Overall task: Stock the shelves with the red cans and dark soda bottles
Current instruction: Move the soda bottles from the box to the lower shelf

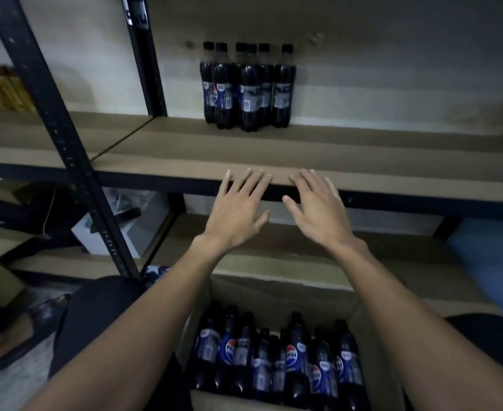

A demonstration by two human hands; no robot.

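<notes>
- Dim storeroom shelving filled our view, with a pale wall (392,54) behind it.
- Our left hand (238,209) was spread flat, fingers straight and apart, holding nothing.
- Our right hand (315,209), just beside it, was spread the same way and also held nothing.
- Both sets of fingertips lay over the front edge of the middle shelf (407,179); we could not tell whether they touched the board.
- Well back on that shelf, against the wall, stood a cluster of dark bottles (248,90), upright and packed close, with six black caps showing.
- Under our forearms sat an open cardboard box (277,292), just in front of the lower shelf (303,250).
- Inside the box stood the boxed bottles (277,354), dark with blue labels, crowded together.
- Left of our hands a black post (66,137) with a row of holes crossed both shelves.
- Beyond the post we saw a white carton (119,232) low down and blurred yellow packs (4,90) higher up.
- At the right end of the lower shelf lay a blue object (487,262), too blurred to name.
- A foot in a dark sandal (9,336) rested on the floor at the lower left.
</notes>
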